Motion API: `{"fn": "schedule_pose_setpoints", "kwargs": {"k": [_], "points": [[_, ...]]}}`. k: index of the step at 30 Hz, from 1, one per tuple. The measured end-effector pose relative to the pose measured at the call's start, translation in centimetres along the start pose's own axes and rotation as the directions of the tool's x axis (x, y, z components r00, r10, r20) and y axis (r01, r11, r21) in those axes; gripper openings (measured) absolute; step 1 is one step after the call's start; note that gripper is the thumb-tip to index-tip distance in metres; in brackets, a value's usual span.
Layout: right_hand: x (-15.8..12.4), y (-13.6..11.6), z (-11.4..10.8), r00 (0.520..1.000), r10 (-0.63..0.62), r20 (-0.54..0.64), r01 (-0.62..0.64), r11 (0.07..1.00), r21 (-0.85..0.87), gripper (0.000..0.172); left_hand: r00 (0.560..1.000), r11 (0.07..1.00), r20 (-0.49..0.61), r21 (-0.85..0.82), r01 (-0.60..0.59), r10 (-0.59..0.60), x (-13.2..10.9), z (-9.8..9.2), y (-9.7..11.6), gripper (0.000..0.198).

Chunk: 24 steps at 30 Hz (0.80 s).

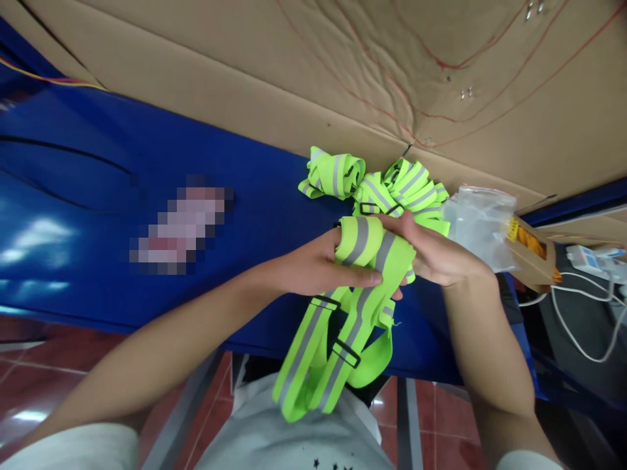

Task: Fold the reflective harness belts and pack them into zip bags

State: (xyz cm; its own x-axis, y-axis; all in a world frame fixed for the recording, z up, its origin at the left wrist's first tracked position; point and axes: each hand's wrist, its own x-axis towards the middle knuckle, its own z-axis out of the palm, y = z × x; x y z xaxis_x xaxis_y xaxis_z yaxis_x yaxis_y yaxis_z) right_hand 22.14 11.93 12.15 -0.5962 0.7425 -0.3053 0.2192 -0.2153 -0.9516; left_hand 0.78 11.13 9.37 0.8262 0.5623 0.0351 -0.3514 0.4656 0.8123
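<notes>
Between my hands is a neon-yellow reflective strap [365, 294] with a grey stripe, partly folded over at the top. My left hand [330, 264] grips it, thumb lying across the front. Around its right side my right hand [424, 251] is closed, most of its fingers hidden behind the webbing. Loose lengths with black slide buckles [346, 353] hang down past the table edge in front of my shirt. Just beyond my hands lie a rolled neon strap [337, 173] and a heap of folded neon straps [414, 189].
Clear plastic bags [480, 222] and an open cardboard box [533, 251] with orange contents sit at the right. White cables [578, 300] trail beyond them. A blurred-out flat object [181, 228] rests on the blue table [98, 196]. Cardboard sheeting [220, 78] with red wires stands along the back.
</notes>
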Motion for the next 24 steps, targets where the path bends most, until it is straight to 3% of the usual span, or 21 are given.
{"fn": "schedule_pose_setpoints", "kwargs": {"k": [3,6,8,11,14,17,20,24], "points": [[-0.5,0.9,-1.7,0.979,-0.107,0.176,0.118,0.991,-0.054,0.097,0.998,0.998,0.057,0.054,0.018,-0.021,-0.1,-0.2,0.3,0.02],[-0.7,0.9,-2.5,0.95,-0.131,0.282,0.163,0.982,-0.092,0.091,0.996,0.991,0.091,0.13,-0.002,-0.01,-0.3,-0.3,0.8,0.017],[-0.5,0.6,-2.2,0.963,-0.159,0.219,0.192,0.971,-0.14,0.075,0.997,0.989,0.078,0.149,-0.008,-0.003,-0.4,-0.4,1.1,0.015],[-0.1,0.0,-0.9,0.966,-0.258,0.017,0.251,0.919,-0.304,0.055,1.0,0.989,0.028,0.146,0.008,-0.013,-0.6,-0.5,1.1,0.014],[-0.3,-0.7,0.1,0.905,-0.391,-0.166,0.282,0.846,-0.452,0.051,0.997,0.986,0.018,0.153,0.066,-0.07,-0.4,-0.4,0.4,0.016],[-1.3,-1.5,0.1,0.834,-0.44,-0.332,0.291,0.863,-0.413,0.058,0.993,0.984,0.005,0.137,0.114,-0.116,0.2,-0.4,-0.6,0.022],[-2.1,-1.7,-0.2,0.87,-0.343,-0.353,0.262,0.93,-0.258,0.067,0.994,0.978,-0.052,0.179,0.105,-0.097,0.6,-0.6,-1.0,0.025],[-1.8,-1.2,-0.4,0.921,-0.244,-0.305,0.21,0.968,-0.14,0.064,0.992,0.965,-0.117,0.252,0.069,-0.04,0.7,-0.7,-0.5,0.028]]}}
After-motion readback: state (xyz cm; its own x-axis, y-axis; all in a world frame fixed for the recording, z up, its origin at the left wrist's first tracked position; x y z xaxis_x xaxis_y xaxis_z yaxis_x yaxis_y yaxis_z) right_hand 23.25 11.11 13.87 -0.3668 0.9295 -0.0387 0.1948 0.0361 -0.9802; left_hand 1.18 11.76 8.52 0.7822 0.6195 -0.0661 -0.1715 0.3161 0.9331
